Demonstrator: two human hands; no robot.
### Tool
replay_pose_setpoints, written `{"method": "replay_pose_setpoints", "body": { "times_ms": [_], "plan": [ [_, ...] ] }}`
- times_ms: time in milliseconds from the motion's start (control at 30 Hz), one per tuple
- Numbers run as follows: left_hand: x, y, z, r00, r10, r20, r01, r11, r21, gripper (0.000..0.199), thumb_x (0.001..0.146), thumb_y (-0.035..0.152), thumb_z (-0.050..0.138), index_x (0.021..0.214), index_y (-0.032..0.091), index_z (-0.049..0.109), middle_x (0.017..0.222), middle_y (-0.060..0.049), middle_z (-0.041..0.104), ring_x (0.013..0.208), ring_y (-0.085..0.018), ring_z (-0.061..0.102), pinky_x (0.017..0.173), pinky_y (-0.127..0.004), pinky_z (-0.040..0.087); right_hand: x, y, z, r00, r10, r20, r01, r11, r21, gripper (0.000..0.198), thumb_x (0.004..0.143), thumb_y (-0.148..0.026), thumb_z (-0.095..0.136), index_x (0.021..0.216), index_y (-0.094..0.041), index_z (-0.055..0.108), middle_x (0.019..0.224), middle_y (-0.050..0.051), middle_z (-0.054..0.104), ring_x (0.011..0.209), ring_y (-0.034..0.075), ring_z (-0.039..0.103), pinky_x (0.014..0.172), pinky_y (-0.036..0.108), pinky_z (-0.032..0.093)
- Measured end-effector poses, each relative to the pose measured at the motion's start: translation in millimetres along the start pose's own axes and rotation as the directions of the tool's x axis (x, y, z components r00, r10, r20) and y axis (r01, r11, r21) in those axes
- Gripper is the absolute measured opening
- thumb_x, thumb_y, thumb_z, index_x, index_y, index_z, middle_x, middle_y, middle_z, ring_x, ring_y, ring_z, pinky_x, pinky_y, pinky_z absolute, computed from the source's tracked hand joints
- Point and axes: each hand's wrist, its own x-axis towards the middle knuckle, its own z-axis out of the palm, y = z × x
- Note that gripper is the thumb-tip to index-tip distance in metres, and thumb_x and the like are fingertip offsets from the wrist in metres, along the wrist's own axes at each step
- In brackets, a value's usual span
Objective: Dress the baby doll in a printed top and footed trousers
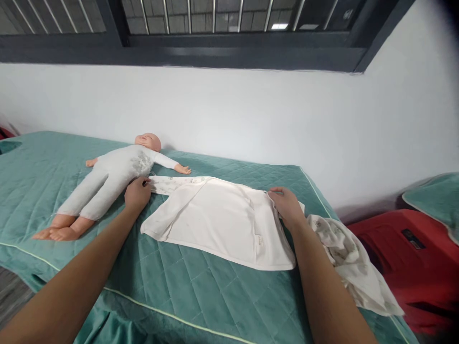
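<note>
A: Baby garment (222,222), white, lies flat and spread on the green quilted bed (179,296), mid-frame, front panel folded across. Looks spread out to keep it smooth.

B: Hands?

A: Right hand (287,208) on the garment's right edge, fingers curled and pinching the fabric there. Left hand (137,193) at the far-left sleeve (167,184), fingers closed down on the sleeve end, beside the doll. Judging by the pull, both are holding it taut.

B: Around it?

A: Crumpled printed cloth (355,258) just right of the garment, touching its corner, partly hanging off the bed edge. Baby doll (114,179) in a white suit lies on its back to the left, arms out; one arm nearly touches the sleeve. Crowds that side.

B: Further back?

A: Red object (401,258) at right, white wall (251,114), dark window frame (215,52) above.
</note>
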Motion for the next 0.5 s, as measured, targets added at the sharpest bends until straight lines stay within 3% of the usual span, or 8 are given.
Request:
{"method": "replay_pose_setpoints", "body": {
  "times_ms": [100, 233, 367, 500],
  "plan": [
    [0, 0, 1, 1.0, -0.002, -0.002, 0.002, 1.0, 0.001, 0.033, 0.086, 0.031, 0.05, 0.112, 0.021, 0.068, 0.115, -0.012, 0.07, 0.105, -0.031, 0.064, 0.089, -0.042, 0.05, 1, 0, -2, 0.999, -0.009, -0.054, 0.006, 0.999, -0.047, 0.034, 0.076, -0.032, 0.055, 0.106, -0.017, 0.062, 0.108, 0.011, 0.068, 0.094, 0.025, 0.064, 0.089, 0.041, 0.047],
    [0, 1, 1, 1.0, 0.013, -0.015, -0.013, 1.0, 0.005, 0.034, 0.087, 0.026, 0.048, 0.115, 0.019, 0.066, 0.117, -0.013, 0.069, 0.107, -0.03, 0.063, 0.091, -0.04, 0.049, -16, -20, -8, 0.984, -0.17, -0.052, 0.165, 0.982, -0.086, 0.03, 0.081, -0.032, 0.052, 0.106, -0.018, 0.062, 0.116, 0.012, 0.065, 0.105, 0.026, 0.061, 0.095, 0.043, 0.047],
    [2, 3, 1, 0.999, 0.028, -0.022, -0.028, 1.0, 0.006, 0.035, 0.087, 0.019, 0.044, 0.115, 0.017, 0.066, 0.118, -0.013, 0.068, 0.108, -0.029, 0.062, 0.091, -0.04, 0.049, -60, -58, 2, 0.927, -0.352, 0.13, 0.356, 0.935, -0.005, 0.027, 0.089, -0.036, 0.048, 0.109, -0.023, 0.061, 0.118, 0.009, 0.064, 0.111, 0.024, 0.06, 0.097, 0.042, 0.048],
    [-4, 7, 1, 0.997, 0.06, -0.041, -0.06, 0.998, 0.004, 0.04, 0.087, 0.012, 0.038, 0.117, 0.017, 0.064, 0.117, -0.013, 0.068, 0.109, -0.027, 0.062, 0.092, -0.038, 0.048, -110, -95, 34, 0.79, -0.442, 0.425, 0.502, 0.864, -0.035, 0.04, 0.092, -0.036, 0.049, 0.13, -0.026, 0.054, 0.142, 0.01, 0.052, 0.134, 0.028, 0.045, 0.113, 0.049, 0.034]
  ]
}}
